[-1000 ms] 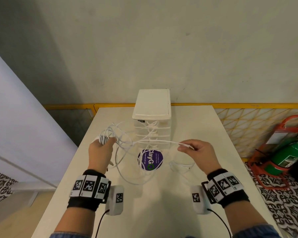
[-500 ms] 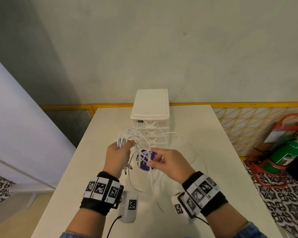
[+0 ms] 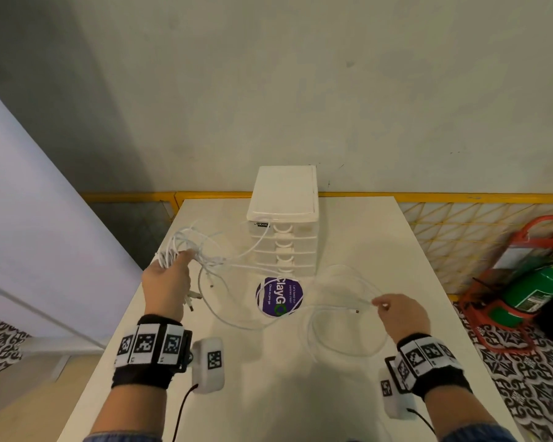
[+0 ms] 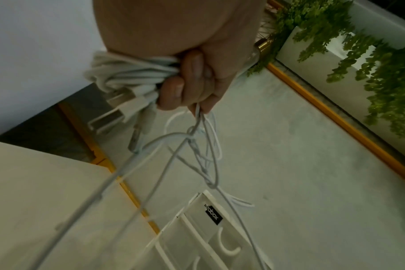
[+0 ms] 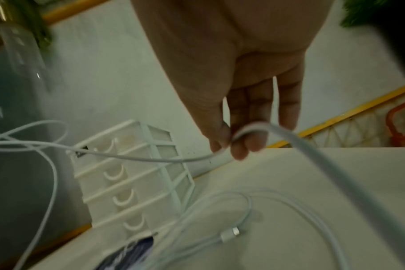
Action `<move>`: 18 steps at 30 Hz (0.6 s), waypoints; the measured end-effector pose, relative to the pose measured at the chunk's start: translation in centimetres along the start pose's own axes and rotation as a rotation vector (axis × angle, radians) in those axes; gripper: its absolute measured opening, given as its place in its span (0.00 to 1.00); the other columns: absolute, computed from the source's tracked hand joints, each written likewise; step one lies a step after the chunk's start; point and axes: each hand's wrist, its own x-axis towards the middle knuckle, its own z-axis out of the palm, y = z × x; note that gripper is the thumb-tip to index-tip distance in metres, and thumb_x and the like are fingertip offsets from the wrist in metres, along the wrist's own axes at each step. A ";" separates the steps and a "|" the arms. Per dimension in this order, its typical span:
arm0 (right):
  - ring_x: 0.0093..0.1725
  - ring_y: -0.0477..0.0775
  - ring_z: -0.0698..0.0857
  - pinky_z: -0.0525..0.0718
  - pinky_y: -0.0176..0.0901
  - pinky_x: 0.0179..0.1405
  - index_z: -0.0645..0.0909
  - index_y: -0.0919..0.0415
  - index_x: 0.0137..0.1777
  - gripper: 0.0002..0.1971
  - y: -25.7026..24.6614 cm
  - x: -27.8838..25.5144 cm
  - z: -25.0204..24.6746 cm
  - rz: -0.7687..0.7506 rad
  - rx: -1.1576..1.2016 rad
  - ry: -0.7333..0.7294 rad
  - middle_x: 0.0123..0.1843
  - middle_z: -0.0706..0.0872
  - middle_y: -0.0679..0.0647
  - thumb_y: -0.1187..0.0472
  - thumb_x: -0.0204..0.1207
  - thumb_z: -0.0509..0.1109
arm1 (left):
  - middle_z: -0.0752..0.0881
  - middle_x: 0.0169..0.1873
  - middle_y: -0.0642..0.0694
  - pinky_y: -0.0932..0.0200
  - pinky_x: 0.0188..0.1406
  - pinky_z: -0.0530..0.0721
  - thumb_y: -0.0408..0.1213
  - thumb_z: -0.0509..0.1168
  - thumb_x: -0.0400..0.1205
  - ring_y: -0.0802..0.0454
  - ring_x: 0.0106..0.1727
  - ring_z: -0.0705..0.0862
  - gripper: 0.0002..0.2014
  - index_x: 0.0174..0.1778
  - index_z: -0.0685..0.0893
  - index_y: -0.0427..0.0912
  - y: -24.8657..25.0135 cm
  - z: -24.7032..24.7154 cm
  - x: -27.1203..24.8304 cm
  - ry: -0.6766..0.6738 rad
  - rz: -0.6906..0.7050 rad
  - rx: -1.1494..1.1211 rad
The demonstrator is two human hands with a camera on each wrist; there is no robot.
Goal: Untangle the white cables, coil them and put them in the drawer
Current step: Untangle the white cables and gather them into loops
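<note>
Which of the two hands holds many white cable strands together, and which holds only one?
The left hand grips a thick bundle of white cables; the right hand only pinches a single white cable strand between its fingertips.

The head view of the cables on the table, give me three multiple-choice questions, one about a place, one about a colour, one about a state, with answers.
1. Where does the drawer unit stand?
A. at the table's far edge, near the wall
B. on the floor
C. beside the right wrist

2. What colour is the round sticker on the table?
A. red
B. purple
C. yellow

3. How does the left hand hold the cables?
A. flat and open on the table
B. pinching one strand
C. gripping a bunch

Answers:
1 A, it stands at the far edge, in front of the wall.
2 B, the sticker is purple with white lettering.
3 C, its fingers curl round several strands, while the right hand pinches just one.
</note>
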 end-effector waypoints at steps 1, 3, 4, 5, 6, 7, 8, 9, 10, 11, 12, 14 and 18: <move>0.59 0.54 0.83 0.79 0.42 0.57 0.84 0.48 0.58 0.14 0.1 -0.1 0.4 0.001 -0.048 -0.056 0.63 0.84 0.51 0.62 0.79 0.61 | 0.68 0.23 0.44 0.56 0.28 0.66 0.34 0.69 0.78 0.50 0.24 0.64 0.16 0.29 0.70 0.44 -0.1 0.3 -0.2 -0.012 0.004 0.006; 0.61 0.56 0.81 0.79 0.46 0.60 0.81 0.49 0.62 0.16 -1.0 -0.3 0.7 -0.056 -0.084 -0.048 0.65 0.81 0.54 0.63 0.78 0.62 | 0.68 0.23 0.43 0.56 0.28 0.66 0.34 0.69 0.78 0.50 0.24 0.64 0.16 0.29 0.69 0.44 -0.2 1.2 -0.7 -0.046 0.016 0.011; 0.59 0.57 0.81 0.80 0.49 0.59 0.81 0.52 0.62 0.17 -2.0 -0.3 0.5 -0.132 -0.036 0.036 0.63 0.81 0.55 0.65 0.76 0.63 | 0.68 0.23 0.44 0.56 0.28 0.67 0.34 0.69 0.78 0.50 0.24 0.65 0.17 0.29 0.69 0.44 -0.3 1.7 -1.0 -0.066 0.020 0.011; 0.54 0.57 0.82 0.81 0.50 0.55 0.83 0.55 0.60 0.16 -3.2 -0.5 0.1 -0.254 0.064 0.165 0.58 0.82 0.56 0.68 0.74 0.64 | 0.69 0.22 0.44 0.56 0.28 0.68 0.34 0.69 0.78 0.50 0.23 0.65 0.17 0.28 0.69 0.44 -0.5 2.2 -1.3 -0.086 0.020 0.012; 0.49 0.55 0.83 0.83 0.48 0.50 0.84 0.57 0.57 0.15 -4.7 -1.1 -0.6 -0.389 0.176 0.297 0.53 0.83 0.54 0.69 0.73 0.64 | 0.69 0.22 0.45 0.58 0.27 0.69 0.34 0.69 0.79 0.50 0.23 0.65 0.17 0.29 0.69 0.44 -0.5 2.7 -1.7 -0.110 0.019 0.011; 0.45 0.51 0.82 0.82 0.42 0.46 0.84 0.58 0.54 0.12 -6.5 -1.8 -1.4 -0.510 0.280 0.375 0.49 0.83 0.51 0.69 0.74 0.64 | 0.69 0.21 0.45 0.60 0.24 0.70 0.34 0.69 0.78 0.50 0.22 0.65 0.16 0.29 0.70 0.44 -0.6 3.3 -2.1 -0.139 0.015 0.009; 0.43 0.47 0.81 0.80 0.35 0.45 0.84 0.58 0.52 0.09 -8.3 -2.7 -2.1 -0.588 0.368 0.362 0.46 0.83 0.48 0.64 0.77 0.63 | 0.69 0.21 0.44 0.62 0.21 0.71 0.33 0.69 0.78 0.50 0.22 0.65 0.16 0.29 0.70 0.43 -0.7 3.7 -2.5 -0.171 0.013 0.009; 0.42 0.43 0.81 0.77 0.31 0.44 0.84 0.57 0.50 0.10 -10.0 -3.6 -2.6 -0.625 0.438 0.276 0.45 0.83 0.45 0.56 0.80 0.62 | 0.68 0.21 0.43 0.64 0.17 0.72 0.33 0.69 0.78 0.50 0.21 0.65 0.16 0.29 0.71 0.42 -0.7 4.2 -3.0 -0.201 0.017 0.011; 0.42 0.41 0.82 0.77 0.29 0.44 0.85 0.55 0.49 0.15 -11.5 -4.3 -2.8 -0.599 0.483 0.131 0.44 0.84 0.43 0.46 0.79 0.62 | 0.68 0.21 0.42 0.66 0.15 0.72 0.32 0.69 0.78 0.51 0.19 0.65 0.16 0.28 0.71 0.40 -0.6 4.6 -3.4 -0.230 0.027 0.014; 0.41 0.40 0.83 0.78 0.31 0.43 0.85 0.54 0.50 0.21 -12.6 -4.8 -2.5 -0.558 0.505 -0.007 0.43 0.86 0.43 0.38 0.76 0.61 | 0.67 0.21 0.42 0.66 0.14 0.72 0.31 0.69 0.78 0.52 0.17 0.65 0.17 0.27 0.70 0.39 -0.6 5.0 -3.7 -0.253 0.042 0.016; 0.40 0.41 0.83 0.79 0.33 0.43 0.86 0.53 0.51 0.22 -13.1 -5.0 -2.0 -0.533 0.493 -0.098 0.42 0.88 0.44 0.37 0.75 0.62 | 0.67 0.21 0.42 0.66 0.13 0.72 0.31 0.70 0.78 0.53 0.15 0.65 0.18 0.25 0.70 0.39 -0.5 5.2 -4.0 -0.268 0.056 0.020; 0.41 0.43 0.84 0.77 0.33 0.44 0.87 0.56 0.55 0.15 -13.0 -4.8 -1.0 -0.542 0.409 -0.090 0.46 0.90 0.50 0.48 0.78 0.66 | 0.67 0.20 0.42 0.64 0.13 0.72 0.32 0.70 0.78 0.54 0.13 0.67 0.19 0.24 0.71 0.38 -0.4 5.3 -4.2 -0.280 0.071 0.039; 0.35 0.48 0.87 0.78 0.30 0.36 0.87 0.55 0.55 0.10 -11.4 -4.3 -1.4 -0.493 0.510 -0.180 0.46 0.90 0.49 0.55 0.80 0.66 | 0.67 0.20 0.41 0.66 0.14 0.73 0.33 0.69 0.79 0.55 0.11 0.70 0.19 0.25 0.70 0.38 -0.1 4.0 -3.6 -0.240 0.066 0.042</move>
